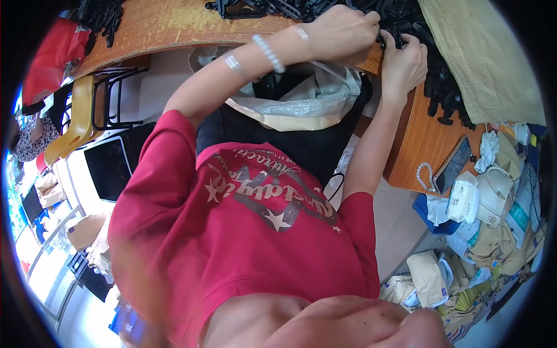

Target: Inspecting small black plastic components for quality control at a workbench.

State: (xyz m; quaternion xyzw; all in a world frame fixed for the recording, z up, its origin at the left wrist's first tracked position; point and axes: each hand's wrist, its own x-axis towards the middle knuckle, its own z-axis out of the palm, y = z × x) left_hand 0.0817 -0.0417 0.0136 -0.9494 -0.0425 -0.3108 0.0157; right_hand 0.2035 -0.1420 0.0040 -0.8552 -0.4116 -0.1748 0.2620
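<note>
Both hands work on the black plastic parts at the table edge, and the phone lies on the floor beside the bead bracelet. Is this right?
Not quite. In the head view the phone lies on the wooden table, not the floor, beside the bead bracelet. The left hand and right hand do work on the black plastic parts.

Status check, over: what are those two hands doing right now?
Left hand and right hand both gripping black plastic parts at table edge. Open sack below. Nothing blocking.
</note>
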